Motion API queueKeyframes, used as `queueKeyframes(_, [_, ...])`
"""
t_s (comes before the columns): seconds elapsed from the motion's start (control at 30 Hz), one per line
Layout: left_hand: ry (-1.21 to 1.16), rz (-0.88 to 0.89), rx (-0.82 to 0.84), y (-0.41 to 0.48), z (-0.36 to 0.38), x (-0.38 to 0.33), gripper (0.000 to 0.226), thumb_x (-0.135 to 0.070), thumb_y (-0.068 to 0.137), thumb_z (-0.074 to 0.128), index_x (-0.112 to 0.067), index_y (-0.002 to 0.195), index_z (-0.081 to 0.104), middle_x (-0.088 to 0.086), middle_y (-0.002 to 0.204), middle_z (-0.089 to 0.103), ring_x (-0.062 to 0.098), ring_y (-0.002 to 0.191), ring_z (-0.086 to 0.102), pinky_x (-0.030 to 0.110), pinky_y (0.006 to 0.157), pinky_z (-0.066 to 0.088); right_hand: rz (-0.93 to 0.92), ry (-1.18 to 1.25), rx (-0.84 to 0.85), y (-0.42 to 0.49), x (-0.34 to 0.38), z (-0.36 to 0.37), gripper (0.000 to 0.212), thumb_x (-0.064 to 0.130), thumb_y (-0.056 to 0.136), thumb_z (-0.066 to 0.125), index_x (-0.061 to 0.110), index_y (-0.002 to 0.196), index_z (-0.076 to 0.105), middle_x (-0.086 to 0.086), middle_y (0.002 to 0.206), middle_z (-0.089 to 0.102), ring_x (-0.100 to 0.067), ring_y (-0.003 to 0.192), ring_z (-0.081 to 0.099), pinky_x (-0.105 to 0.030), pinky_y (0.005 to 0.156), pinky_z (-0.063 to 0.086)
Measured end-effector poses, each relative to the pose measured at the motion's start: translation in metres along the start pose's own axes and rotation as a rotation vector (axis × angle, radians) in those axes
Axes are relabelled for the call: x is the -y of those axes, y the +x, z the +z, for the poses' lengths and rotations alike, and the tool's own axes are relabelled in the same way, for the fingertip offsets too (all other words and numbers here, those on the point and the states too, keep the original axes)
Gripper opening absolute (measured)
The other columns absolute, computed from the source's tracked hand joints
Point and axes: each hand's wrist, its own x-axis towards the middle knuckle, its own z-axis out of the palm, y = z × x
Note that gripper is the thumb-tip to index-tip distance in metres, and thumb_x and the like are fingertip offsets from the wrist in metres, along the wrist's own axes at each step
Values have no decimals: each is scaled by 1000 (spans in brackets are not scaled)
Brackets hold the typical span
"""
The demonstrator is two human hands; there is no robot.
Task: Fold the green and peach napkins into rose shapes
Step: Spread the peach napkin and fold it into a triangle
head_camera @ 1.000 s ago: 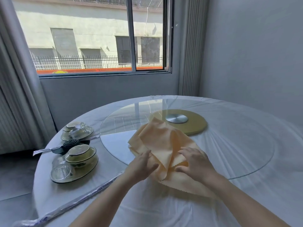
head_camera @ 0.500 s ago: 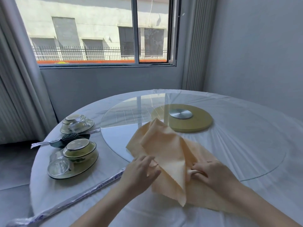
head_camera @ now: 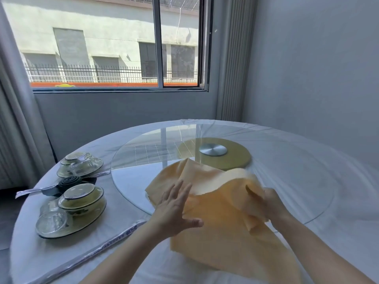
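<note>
A peach napkin (head_camera: 221,228) lies partly unfolded across the near edge of the glass turntable (head_camera: 143,177) and the white tablecloth. My right hand (head_camera: 270,203) grips its right side and lifts a fold of cloth off the table. My left hand (head_camera: 176,210) is spread flat, fingers apart, against the napkin's left edge. The raised cloth billows between both hands. No green napkin is in view.
The round table (head_camera: 307,144) has a yellow disc with a metal hub (head_camera: 213,149) under the glass. At the left stand two wrapped sets of bowls and glasses (head_camera: 80,203) (head_camera: 80,167), a dark coil (head_camera: 69,181) and a long wrapped packet (head_camera: 98,249).
The napkin has been opened out from a bunched heap. My right hand moved right and lifted a fold; my left hand let go its pinch and spread flat.
</note>
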Motion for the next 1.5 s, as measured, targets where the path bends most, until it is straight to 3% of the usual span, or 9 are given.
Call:
queueKeyframes(0.07, [-7, -12, -2, 6, 0, 0, 136, -101, 30, 8, -35, 147, -9, -6, 156, -18, 22, 144, -16, 44, 116, 2, 120, 106, -88, 17, -1, -6, 43, 28, 89, 59, -15, 92, 61, -14, 79, 62, -38, 89, 63, -34, 64, 42])
queueKeyframes(0.33, [23, -106, 117, 48, 11, -7, 112, -90, 64, 25, -27, 148, -14, 0, 158, -15, 27, 145, -9, 43, 118, 6, 449, 432, -303, 73, -22, -39, 27, -6, 80, 45, -22, 101, 52, -16, 73, 46, -25, 64, 47, -37, 61, 39])
queueKeyframes(0.4, [45, -120, 158, 52, 12, -9, 105, -79, 75, 38, -20, 150, -7, 3, 158, -8, 25, 146, -3, 41, 118, 8, 398, 329, -371, 69, -14, -45, 13, -3, 79, 47, -8, 86, 57, -17, 72, 49, -28, 64, 50, -39, 63, 40])
queueKeyframes(0.53, [109, -92, 208, 46, 13, -8, 97, -77, 77, 41, -19, 149, 12, 3, 158, 6, 23, 145, 4, 41, 118, 10, 99, -210, -384, 49, -2, -42, 54, 20, 94, 49, -2, 140, 32, -21, 144, 35, -31, 133, 34, -35, 105, 28])
queueKeyframes(0.63, [118, -69, 214, 38, 14, -3, 92, -84, 66, 27, -23, 134, 36, -1, 145, 29, 22, 140, 18, 43, 114, 18, -307, -338, -434, 16, 17, -24, 49, 28, 95, 48, 1, 135, 42, -17, 144, 37, -28, 136, 31, -37, 110, 23])
queueKeyframes(0.73, [93, -80, 209, 31, 11, -6, 71, -75, 77, 34, -22, 124, 44, -3, 137, 38, 21, 135, 28, 39, 110, 25, -481, -564, -245, -19, 22, 3, 60, 48, 87, 36, 6, 124, 57, -12, 134, 50, -28, 126, 45, -35, 104, 32])
queueKeyframes(0.9, [47, -97, 159, 20, -2, -17, 71, -60, 83, 55, -26, 141, 34, -5, 151, 28, 18, 139, 24, 32, 110, 23, -341, -989, 217, -57, -8, 42, 135, 85, 40, -33, 23, 144, 27, -1, 156, 12, -20, 142, 12, -33, 112, 15])
queueKeyframes(1.17, [145, -105, 230, 11, -15, -6, 66, -54, 78, 64, -23, 133, 46, -6, 138, 44, 19, 126, 42, 33, 95, 41, -343, -1089, 379, -56, -34, 11, 121, 84, 38, -36, 45, 145, 3, 5, 158, -4, -11, 144, -6, -34, 115, 1])
queueKeyframes(1.5, [-16, -170, -269, 51, -40, 0, 17, -31, 90, 55, -20, 88, 68, -2, 91, 66, 23, 86, 60, 27, 62, 39, -323, -993, 370, -43, -57, -37, 103, 88, 46, -30, 54, 136, 8, 21, 151, 1, 9, 133, -7, -19, 110, -1])
